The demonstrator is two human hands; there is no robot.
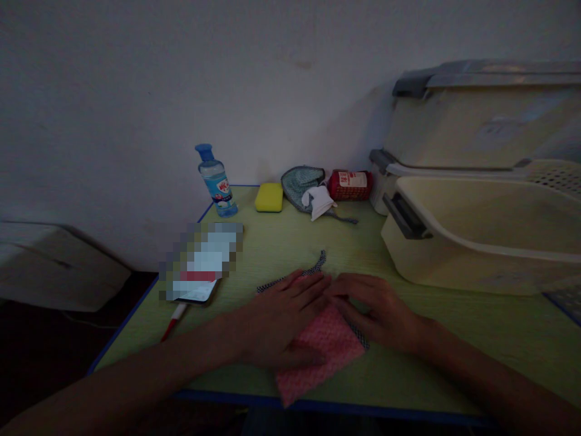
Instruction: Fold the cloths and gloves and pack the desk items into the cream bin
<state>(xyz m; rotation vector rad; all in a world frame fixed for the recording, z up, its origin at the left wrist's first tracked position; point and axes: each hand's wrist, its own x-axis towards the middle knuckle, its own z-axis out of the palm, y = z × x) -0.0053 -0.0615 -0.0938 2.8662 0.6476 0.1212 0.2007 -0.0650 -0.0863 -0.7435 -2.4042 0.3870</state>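
A pink textured cloth point(324, 357) with a black-and-white checked trim lies near the table's front edge, partly hidden under my hands. My left hand point(288, 315) rests on it, palm down, fingers stretched out and thumb apart. From the right, my right hand point(384, 306) has its thumb and fingers closed at the cloth's upper right edge. The fingertips of both hands almost meet there. A loop of the checked cord point(321, 260) sticks out beyond the left fingers.
On the table's left are a phone point(206, 263) with a red cable and a blue bottle point(218, 184). Along the wall sit a yellow sponge point(269, 198), a blue-grey cloth point(297, 184), a white crumpled piece point(321, 203) and a red jar point(349, 185). Plastic bins point(467, 266) fill the right.
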